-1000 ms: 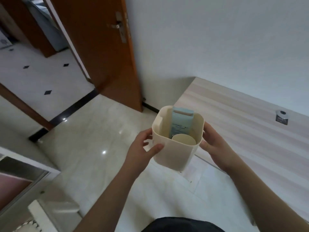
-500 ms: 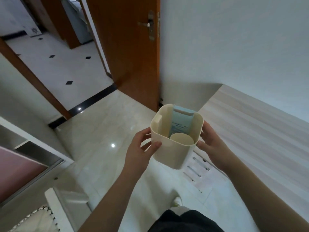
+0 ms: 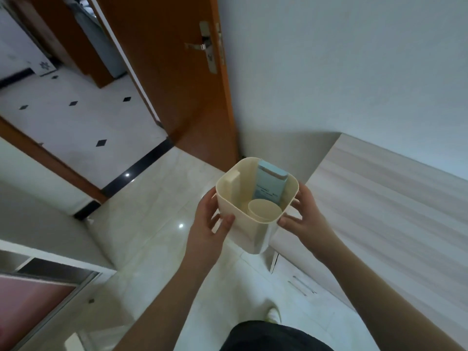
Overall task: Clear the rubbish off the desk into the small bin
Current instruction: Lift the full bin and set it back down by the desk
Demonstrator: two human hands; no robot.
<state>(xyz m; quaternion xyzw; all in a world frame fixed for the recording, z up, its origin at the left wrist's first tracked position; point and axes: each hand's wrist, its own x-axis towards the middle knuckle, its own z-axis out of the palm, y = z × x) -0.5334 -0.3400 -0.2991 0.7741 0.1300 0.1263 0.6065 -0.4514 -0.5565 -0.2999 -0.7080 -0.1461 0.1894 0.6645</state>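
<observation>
A small cream bin hangs in the air above the floor, just left of the desk's end. My left hand grips its left wall with the thumb on the front face. My right hand holds its right wall, thumb on the near corner. Inside the bin a pale blue carton stands against the far wall, and a cream paper cup sits in front of it. The light wood desk stretches away to the right.
An open brown door with a metal handle stands ahead on the left, with tiled floor in front of it. A low white cabinet is at the left. White drawers sit under the desk. My shoe shows below.
The view has swung left, so the door fills more of the frame and the desk has slid right. Both hands have kept hold of the bin, now turned slightly.
</observation>
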